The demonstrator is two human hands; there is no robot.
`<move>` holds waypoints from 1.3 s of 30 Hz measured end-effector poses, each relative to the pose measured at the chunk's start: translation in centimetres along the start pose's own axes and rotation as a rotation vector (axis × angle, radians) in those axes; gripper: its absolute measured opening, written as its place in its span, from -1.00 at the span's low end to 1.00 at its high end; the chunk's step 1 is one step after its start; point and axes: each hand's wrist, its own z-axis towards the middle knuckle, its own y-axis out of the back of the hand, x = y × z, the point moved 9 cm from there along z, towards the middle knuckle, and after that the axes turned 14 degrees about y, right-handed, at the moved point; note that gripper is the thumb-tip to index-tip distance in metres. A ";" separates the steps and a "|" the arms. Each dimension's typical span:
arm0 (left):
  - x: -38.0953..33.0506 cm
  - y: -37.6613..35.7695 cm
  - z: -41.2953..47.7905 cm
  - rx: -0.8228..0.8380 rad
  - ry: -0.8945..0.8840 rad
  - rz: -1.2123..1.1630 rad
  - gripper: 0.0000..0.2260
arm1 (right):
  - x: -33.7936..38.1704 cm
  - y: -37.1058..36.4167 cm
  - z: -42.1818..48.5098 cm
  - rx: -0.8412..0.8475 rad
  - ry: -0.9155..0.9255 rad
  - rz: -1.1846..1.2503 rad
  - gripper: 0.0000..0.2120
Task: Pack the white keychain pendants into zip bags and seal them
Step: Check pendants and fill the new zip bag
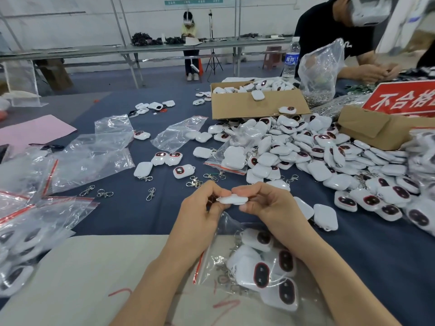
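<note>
here, one white pendant (pixel 233 199) in two curled grips, left hand (pixel 200 208) and right hand (pixel 266 203); one part-filled zip bag (pixel 213 262) beneath

Blue-covered table (pixel 131 212) under loose white pendants (pixel 317 147), zip bags (pixel 94 156), metal clasps (pixel 150 193), cardboard boxes (pixel 254 107).

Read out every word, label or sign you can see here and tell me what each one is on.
"不合格": white characters on the red sign at the right; the frame edge cuts off the rest.
Blue label on the water bottle: white characters, too blurred to read.
Wall banner at the top: print too small to read.
Red marks on the beige sheet: scribbles, no legible text.
</note>
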 end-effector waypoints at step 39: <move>-0.5 3.2 -0.7 -0.130 0.034 -0.004 -0.77 | -0.4 0.3 -0.3 -0.007 -0.080 -0.044 -0.85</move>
